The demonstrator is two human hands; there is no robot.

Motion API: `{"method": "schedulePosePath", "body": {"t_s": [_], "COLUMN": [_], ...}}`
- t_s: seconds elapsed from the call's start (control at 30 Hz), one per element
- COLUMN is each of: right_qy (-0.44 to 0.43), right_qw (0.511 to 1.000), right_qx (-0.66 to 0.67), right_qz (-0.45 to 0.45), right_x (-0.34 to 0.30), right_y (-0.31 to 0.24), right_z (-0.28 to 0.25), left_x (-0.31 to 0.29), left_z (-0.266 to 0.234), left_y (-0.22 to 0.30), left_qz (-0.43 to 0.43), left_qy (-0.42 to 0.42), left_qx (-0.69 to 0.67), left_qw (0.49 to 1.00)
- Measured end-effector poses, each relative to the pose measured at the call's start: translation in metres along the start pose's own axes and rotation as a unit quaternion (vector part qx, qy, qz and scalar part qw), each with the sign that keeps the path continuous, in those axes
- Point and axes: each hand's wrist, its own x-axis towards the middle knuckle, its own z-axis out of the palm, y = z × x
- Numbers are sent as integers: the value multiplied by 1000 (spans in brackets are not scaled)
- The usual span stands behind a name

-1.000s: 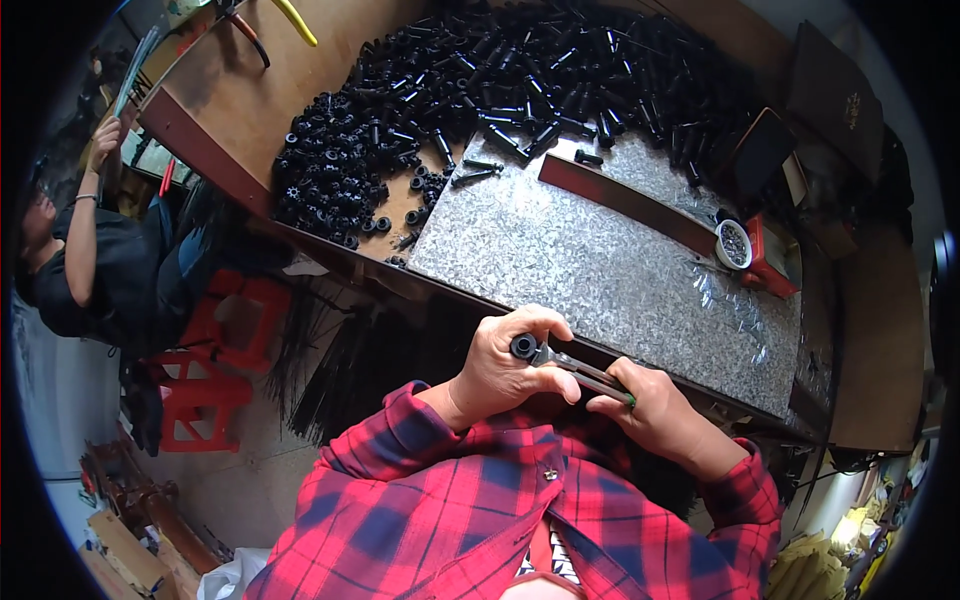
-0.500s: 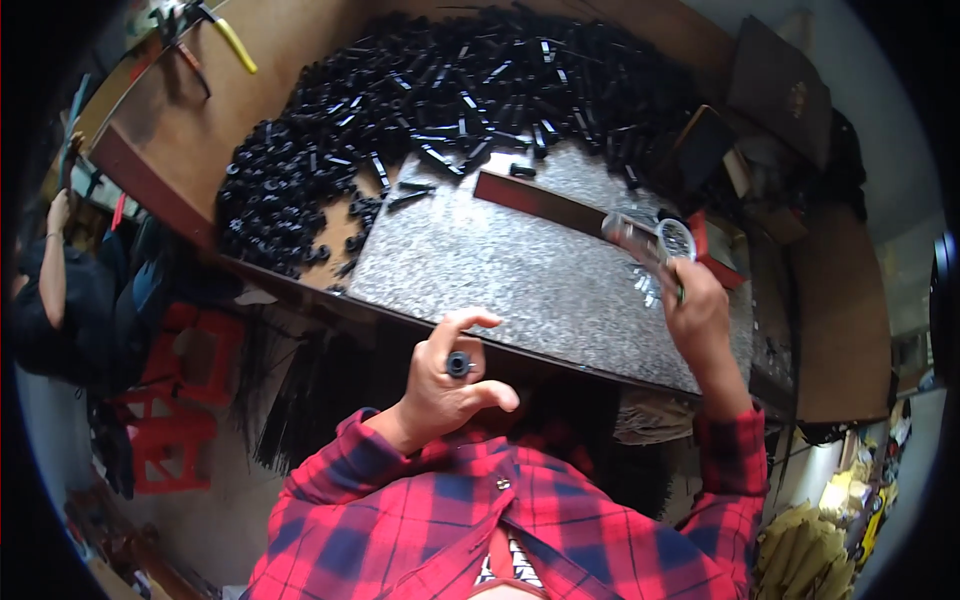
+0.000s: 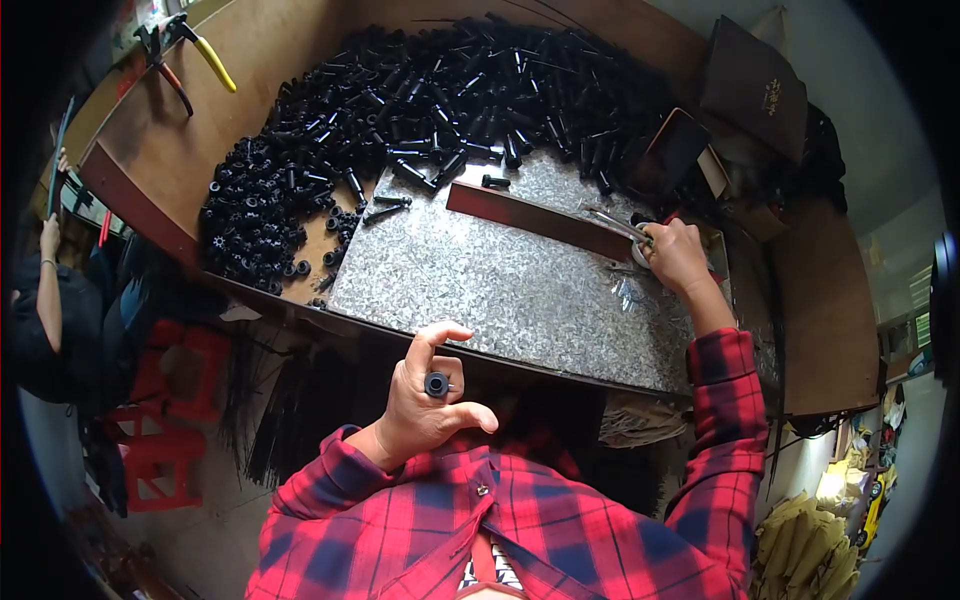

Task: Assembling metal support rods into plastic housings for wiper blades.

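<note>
Holding a black ring-ended part [image 3: 437,384] in the left hand [image 3: 410,405], just below frame centre: curled fingers clamp it, thumb and index well apart. Right hand [image 3: 680,262], right of centre, is closed round a slim metal tool [image 3: 614,222], right by a white cup [image 3: 639,254] it mostly hides. Risks: part could slip and fall, as only the curled fingers seem to grip it; knuckles could tip the cup; forearm could sweep small metal pieces [image 3: 627,292] off the speckled slab [image 3: 500,280].

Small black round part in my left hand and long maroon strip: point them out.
Small black round part [image 3: 436,384], head view: its round end.
Long maroon strip [image 3: 540,222], head view: middle of its side.
</note>
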Motion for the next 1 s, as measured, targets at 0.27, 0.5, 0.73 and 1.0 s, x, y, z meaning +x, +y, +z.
{"method": "schedulePosePath", "body": {"t_s": [0.27,0.5,0.73,1.0], "right_qy": [9,129,-28,-97], "right_qw": [999,975,778,727], "right_qx": [36,177,627,680], "right_qz": [38,33,-2,-14], "right_x": [-1,-16,-59,-84], "right_y": [3,0,-111,-160], "right_z": [2,-5,-48,-44], "left_x": [0,4,9,15], "left_z": [-2,4,11,17], "left_y": [0,0,13,24], "left_qz": [-7,19,28,50], "left_qy": [-11,-10,-37,-76], "left_qx": [5,-8,44,61], "left_qw": [1000,1000,998,994]}}
